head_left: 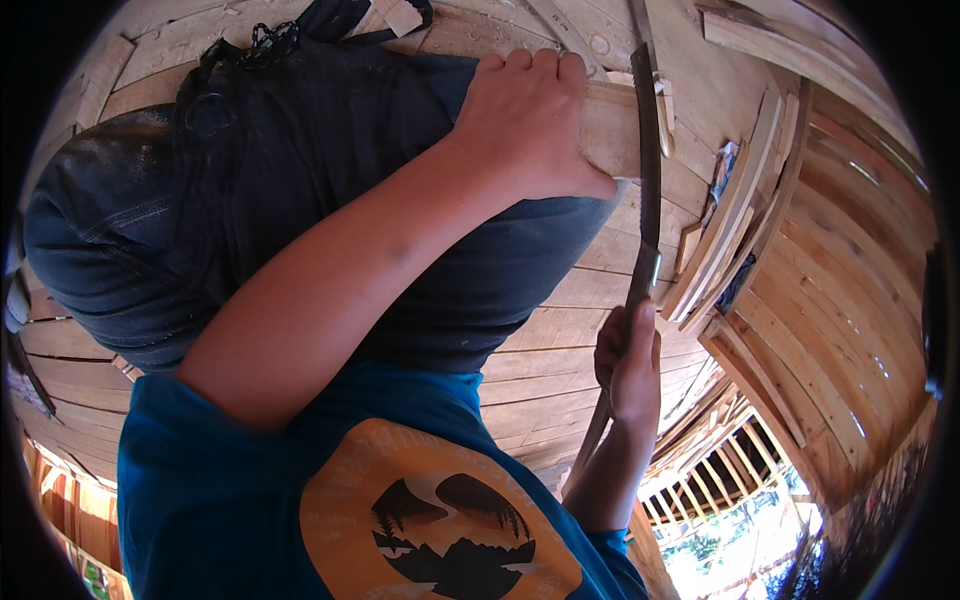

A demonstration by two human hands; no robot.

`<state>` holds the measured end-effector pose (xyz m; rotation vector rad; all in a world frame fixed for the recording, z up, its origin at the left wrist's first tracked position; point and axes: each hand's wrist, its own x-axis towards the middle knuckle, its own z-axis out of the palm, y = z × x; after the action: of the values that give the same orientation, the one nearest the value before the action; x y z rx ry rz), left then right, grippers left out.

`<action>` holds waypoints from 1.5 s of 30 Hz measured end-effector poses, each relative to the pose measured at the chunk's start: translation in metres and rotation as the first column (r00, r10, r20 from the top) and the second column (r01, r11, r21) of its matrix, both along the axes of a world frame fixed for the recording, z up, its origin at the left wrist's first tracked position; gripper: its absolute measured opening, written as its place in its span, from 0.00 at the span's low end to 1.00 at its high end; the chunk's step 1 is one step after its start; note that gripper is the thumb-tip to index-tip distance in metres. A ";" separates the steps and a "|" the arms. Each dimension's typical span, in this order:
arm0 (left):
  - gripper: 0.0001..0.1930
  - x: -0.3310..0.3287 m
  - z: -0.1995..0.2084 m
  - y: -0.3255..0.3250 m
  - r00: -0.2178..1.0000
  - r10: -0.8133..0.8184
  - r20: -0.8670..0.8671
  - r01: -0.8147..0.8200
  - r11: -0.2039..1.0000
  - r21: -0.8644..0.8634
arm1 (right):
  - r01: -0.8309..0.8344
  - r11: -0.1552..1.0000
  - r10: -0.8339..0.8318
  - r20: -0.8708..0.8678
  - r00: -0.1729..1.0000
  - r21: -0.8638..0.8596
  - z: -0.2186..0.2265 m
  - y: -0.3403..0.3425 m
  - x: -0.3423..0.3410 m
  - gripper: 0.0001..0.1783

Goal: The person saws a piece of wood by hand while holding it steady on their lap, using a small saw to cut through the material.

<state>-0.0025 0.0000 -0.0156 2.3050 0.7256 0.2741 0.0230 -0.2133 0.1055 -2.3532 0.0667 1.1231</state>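
My left arm reaches across my lap, and my left hand (530, 125) presses down on a short, flat wooden board (610, 130) with its fingers curled over the far edge. The board rests by my thigh, its right end sticking out past the hand. In my right hand (632, 365), lower right, is the handle of a handsaw (649, 180), fingers wrapped round it and thumb along the top. The long, narrow, toothed blade points away from me and passes by the board's right end. Whether its teeth touch the wood I cannot tell.
I sit on a plank floor (560, 320). Several loose wooden strips (735, 225) lie at the right beside a plank wall (830, 270). A longer board (810, 55) lies at the far right. A slatted railing (735, 465) stands at the lower right, with bright daylight beyond.
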 end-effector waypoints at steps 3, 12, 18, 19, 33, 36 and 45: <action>0.41 0.002 -0.001 -0.002 0.998 -0.050 0.033 0.048 0.997 0.062 | 0.057 0.997 -0.054 -0.043 0.998 0.056 0.005 -0.036 -0.013 0.33; 0.42 -0.002 -0.005 -0.001 0.998 -0.035 0.043 0.032 0.996 0.077 | 0.004 0.999 -0.003 0.023 1.000 -0.038 0.000 0.004 0.010 0.34; 0.38 -0.001 -0.007 0.002 0.998 -0.021 0.055 0.017 0.997 0.073 | -0.020 0.999 0.021 0.034 0.999 -0.028 0.016 -0.012 -0.004 0.32; 0.38 -0.002 -0.005 -0.002 0.998 -0.024 0.059 0.019 0.997 0.079 | -0.021 1.000 0.022 0.037 0.999 -0.022 0.014 -0.015 -0.004 0.32; 0.40 0.000 0.002 0.000 0.998 -0.055 0.008 0.055 0.996 0.068 | 0.037 0.999 -0.038 0.008 0.999 0.025 0.013 -0.024 -0.017 0.31; 0.41 -0.004 0.005 -0.003 0.995 -0.096 0.016 0.096 0.995 0.028 | 0.038 0.999 -0.039 0.044 0.998 0.030 0.000 0.012 -0.002 0.30; 0.39 -0.001 0.000 -0.002 0.998 -0.040 0.043 0.036 0.995 0.088 | 0.030 0.999 -0.030 -0.008 1.000 0.038 0.006 -0.028 -0.016 0.33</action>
<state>-0.0039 -0.0024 -0.0160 2.3849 0.6589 0.3450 0.0070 -0.2410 0.1119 -2.3070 0.0818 1.1092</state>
